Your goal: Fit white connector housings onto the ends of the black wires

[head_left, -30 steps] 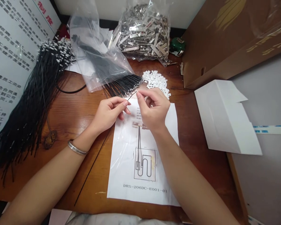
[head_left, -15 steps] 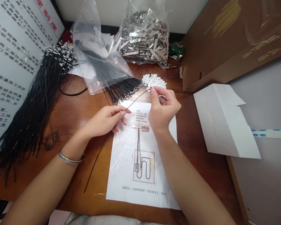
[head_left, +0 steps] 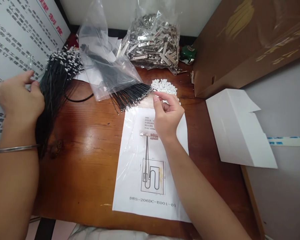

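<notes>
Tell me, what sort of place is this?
Probably a small assembly workbench: a bundle of black wires, a clear bag of metal pieces and a sheet with a printed diagram share one wooden table.

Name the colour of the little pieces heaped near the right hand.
The little pieces are white: see head view.

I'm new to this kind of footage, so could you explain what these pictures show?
There's no machine here, just a person's bare hands. The camera is worn on the head, looking forward and down. On the table lie a printed sheet, white pieces, black wires partly behind clear plastic, and bagged metal strips. The left hand is by a larger wire bundle; the right hand is near the white pieces, thumb and forefinger close together. I can't tell whether either holds anything.
</notes>
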Motion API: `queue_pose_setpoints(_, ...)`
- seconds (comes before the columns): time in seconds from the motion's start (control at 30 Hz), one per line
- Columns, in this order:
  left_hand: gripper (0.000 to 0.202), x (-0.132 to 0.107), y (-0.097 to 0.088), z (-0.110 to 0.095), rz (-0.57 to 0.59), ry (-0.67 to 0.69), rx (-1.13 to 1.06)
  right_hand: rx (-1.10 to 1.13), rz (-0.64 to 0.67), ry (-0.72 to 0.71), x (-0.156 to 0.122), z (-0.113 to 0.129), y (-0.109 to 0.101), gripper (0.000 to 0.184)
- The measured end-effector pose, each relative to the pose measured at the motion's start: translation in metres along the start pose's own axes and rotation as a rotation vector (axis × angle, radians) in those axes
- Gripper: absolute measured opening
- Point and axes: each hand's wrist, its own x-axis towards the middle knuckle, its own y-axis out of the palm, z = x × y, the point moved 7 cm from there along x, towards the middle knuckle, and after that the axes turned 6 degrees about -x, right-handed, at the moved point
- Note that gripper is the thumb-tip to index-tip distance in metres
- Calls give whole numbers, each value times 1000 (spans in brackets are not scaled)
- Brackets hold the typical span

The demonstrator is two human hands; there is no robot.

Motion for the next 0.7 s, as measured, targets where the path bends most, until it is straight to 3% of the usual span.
queue_pose_setpoints(0.13,83,-7,4,-12,-93,90,23,10,12,-4,0,0,1,14)
queue_pose_setpoints(0.2,63,-16,5,-34,-140,107,-88,7,21,13,0,-1,2,13)
queue_pose_setpoints(0.23,47,-22,14,-51,-43,153,-128,4,24,28,0,-2,2,13)
queue_pose_setpoints(0.3,25,-34,28,-83,40,179,-175,-1,30,57,0,-5,2,13)
queue_pose_setpoints(0.37,20,-45,48,-111,177,191,-161,-3,32,77,1,-6,1,13)
queue_pose_setpoints(0.43,21,-52,64,-130,234,192,-130,-2,25,92,2,-7,0,13)
queue_pose_setpoints(0.57,31,-56,91,-147,409,176,27,-1,-9,121,3,-9,-4,13)
queue_pose_setpoints(0.7,43,-57,100,-155,569,184,146,3,-2,134,3,-8,-3,13)
